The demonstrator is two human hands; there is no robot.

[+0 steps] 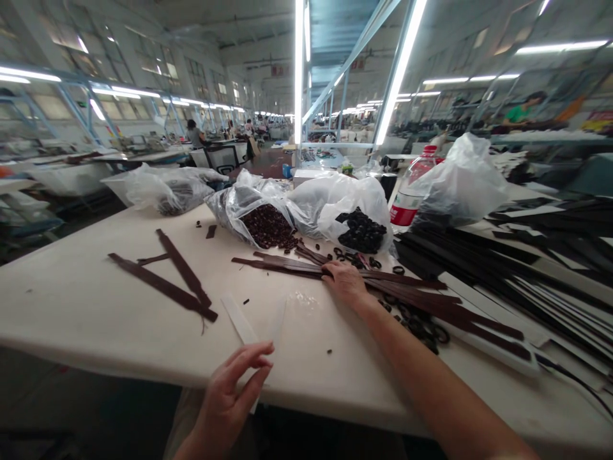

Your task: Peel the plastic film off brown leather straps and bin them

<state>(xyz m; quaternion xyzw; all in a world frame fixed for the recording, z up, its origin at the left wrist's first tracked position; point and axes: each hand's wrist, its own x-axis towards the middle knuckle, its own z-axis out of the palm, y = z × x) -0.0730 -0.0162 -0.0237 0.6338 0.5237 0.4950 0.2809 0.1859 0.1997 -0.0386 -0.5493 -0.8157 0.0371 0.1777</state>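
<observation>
My right hand [345,285] reaches across the table onto a bundle of long dark brown strips [412,295], its fingers curled over a few of them; the fingertips are partly hidden. At the table's front edge, my left hand [234,390] is raised with thumb and fingers bent and a small gap between their tips. Nothing shows in that gap. Narrow white strips [238,319] lie just beyond it, one passing behind the hand. Farther left, two brown straps [165,287] lie at an angle, with a short narrow brown piece [153,259] between them.
Open plastic bags hold small brown pieces [268,227] and black pieces [361,231]. Dark rings [421,329] are scattered beside the bundle. A bottle with a red cap [414,188] stands behind, and black strips [460,262] cover the right side. Other people work far off.
</observation>
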